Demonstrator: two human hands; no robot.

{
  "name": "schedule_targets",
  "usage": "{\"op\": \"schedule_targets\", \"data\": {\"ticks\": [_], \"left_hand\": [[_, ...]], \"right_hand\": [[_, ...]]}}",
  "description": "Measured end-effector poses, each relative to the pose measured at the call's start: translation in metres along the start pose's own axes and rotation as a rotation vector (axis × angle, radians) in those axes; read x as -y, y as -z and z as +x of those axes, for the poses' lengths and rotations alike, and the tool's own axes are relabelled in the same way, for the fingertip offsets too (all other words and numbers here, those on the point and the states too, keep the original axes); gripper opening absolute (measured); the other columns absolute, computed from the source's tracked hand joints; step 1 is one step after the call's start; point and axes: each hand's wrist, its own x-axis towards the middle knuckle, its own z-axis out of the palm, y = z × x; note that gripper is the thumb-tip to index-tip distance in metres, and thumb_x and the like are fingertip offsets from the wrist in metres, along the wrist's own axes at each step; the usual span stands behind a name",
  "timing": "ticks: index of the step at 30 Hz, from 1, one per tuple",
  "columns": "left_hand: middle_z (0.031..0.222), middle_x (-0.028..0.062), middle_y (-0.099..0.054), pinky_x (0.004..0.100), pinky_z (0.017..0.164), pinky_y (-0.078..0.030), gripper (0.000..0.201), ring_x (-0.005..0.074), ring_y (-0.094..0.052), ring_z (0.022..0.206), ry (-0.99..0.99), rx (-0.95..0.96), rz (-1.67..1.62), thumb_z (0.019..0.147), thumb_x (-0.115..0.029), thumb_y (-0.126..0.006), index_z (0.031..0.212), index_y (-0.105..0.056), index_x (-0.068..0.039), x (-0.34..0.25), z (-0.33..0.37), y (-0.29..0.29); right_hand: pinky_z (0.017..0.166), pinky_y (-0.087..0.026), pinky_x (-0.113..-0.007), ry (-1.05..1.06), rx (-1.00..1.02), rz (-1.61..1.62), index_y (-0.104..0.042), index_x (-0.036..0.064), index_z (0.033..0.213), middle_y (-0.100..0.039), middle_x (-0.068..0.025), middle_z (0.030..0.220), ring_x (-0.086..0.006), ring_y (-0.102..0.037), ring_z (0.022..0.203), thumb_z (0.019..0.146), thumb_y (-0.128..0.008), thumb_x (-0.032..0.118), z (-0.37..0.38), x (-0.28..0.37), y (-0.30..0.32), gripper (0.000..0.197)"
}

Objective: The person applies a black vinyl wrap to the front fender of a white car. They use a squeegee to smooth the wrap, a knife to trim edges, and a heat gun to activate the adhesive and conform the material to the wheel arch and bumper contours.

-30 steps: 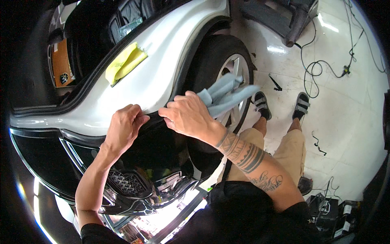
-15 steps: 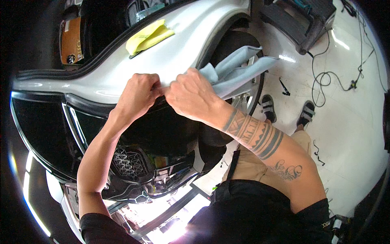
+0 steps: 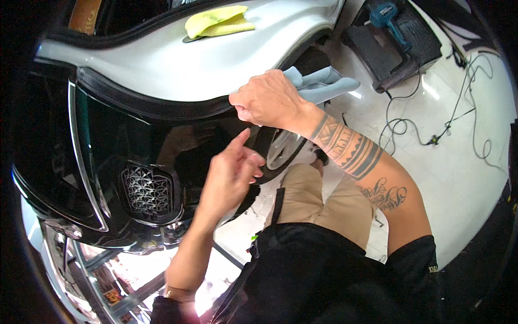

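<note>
My right hand (image 3: 270,101) is closed beside the rubber-edged rim of a white car body (image 3: 156,73). A light blue cloth (image 3: 329,89) runs out from behind this fist, over the wheel arch, and appears to be gripped in it. Below and to the left, my left hand (image 3: 234,170) hangs apart from the car, its forefinger stretched out and the other fingers loosely curled, holding nothing visible. A folded yellow cloth (image 3: 221,22) lies on the white panel above both hands.
Glossy black bodywork (image 3: 178,135) with a silver-patterned grille insert (image 3: 151,191) fills the left. A dark step stool (image 3: 388,48) at upper right bears a teal power tool (image 3: 389,22). Black cables (image 3: 431,139) trail over the pale floor (image 3: 453,216).
My left hand has come away from the right one, down and toward my body, and its fingers have opened. The right hand stays closed at the panel edge. My view has shifted.
</note>
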Motion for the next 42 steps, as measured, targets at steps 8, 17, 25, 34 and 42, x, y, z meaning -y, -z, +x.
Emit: {"op": "schedule_targets", "data": {"ticks": [8, 17, 25, 34, 42], "left_hand": [[0.093, 0.0140, -0.061, 0.0333, 0.071, -0.053, 0.087, 0.0211, -0.064, 0.074, -0.176, -0.280, -0.386, 0.084, 0.005, -0.044, 0.155, 0.005, -0.008, 0.032, 0.042, -0.068], [0.087, 0.0072, -0.051, 0.0313, 0.071, -0.047, 0.075, 0.0185, -0.056, 0.078, -0.167, -0.426, -0.559, 0.077, 0.005, -0.055, 0.146, -0.027, -0.001, 0.021, 0.055, -0.089], [0.095, 0.0005, -0.044, 0.0277, 0.067, -0.044, 0.103, 0.0147, -0.055, 0.085, -0.042, -0.120, -1.353, 0.076, 0.006, -0.054, 0.156, 0.008, -0.014, 0.017, 0.039, -0.057], [0.100, 0.0013, -0.046, 0.0322, 0.068, -0.045, 0.110, 0.0220, -0.052, 0.090, 0.013, 0.076, -1.444, 0.057, 0.008, -0.050, 0.155, -0.015, -0.030, 0.022, 0.038, -0.052], [0.107, 0.0049, -0.051, 0.0354, 0.068, -0.046, 0.113, 0.0266, -0.052, 0.092, 0.040, 0.223, -1.545, 0.053, 0.010, -0.050, 0.153, -0.022, -0.033, 0.036, 0.037, -0.038]], "right_hand": [[0.051, -0.045, -0.044, 0.115, 0.219, -0.021, -0.064, 0.0141, 0.068, -0.061, -0.0095, 0.059, -0.0332, -0.061, 0.057, 0.071, -0.062, 0.026, 0.017, -0.007, 0.016, 0.013], [0.052, -0.046, -0.042, 0.177, 0.286, -0.040, -0.064, 0.0150, 0.069, -0.064, -0.0057, 0.063, -0.0298, -0.062, 0.059, 0.076, -0.061, 0.026, 0.020, -0.010, 0.020, 0.014], [0.052, -0.045, -0.040, -0.181, 0.202, 0.031, -0.067, 0.0111, 0.077, -0.061, -0.0096, 0.060, -0.0314, -0.060, 0.055, 0.078, -0.072, 0.030, -0.011, -0.027, 0.051, 0.020], [0.053, -0.048, -0.040, -0.446, -0.055, 0.057, -0.068, 0.0147, 0.096, -0.062, -0.0102, 0.065, -0.0294, -0.063, 0.060, 0.077, -0.070, 0.022, -0.063, -0.014, 0.026, 0.020], [0.058, -0.049, -0.045, -0.669, 0.111, 0.012, -0.070, 0.0140, 0.096, -0.067, -0.0134, 0.072, -0.0315, -0.066, 0.068, 0.076, -0.071, 0.024, -0.061, -0.013, -0.007, 0.023]]}}
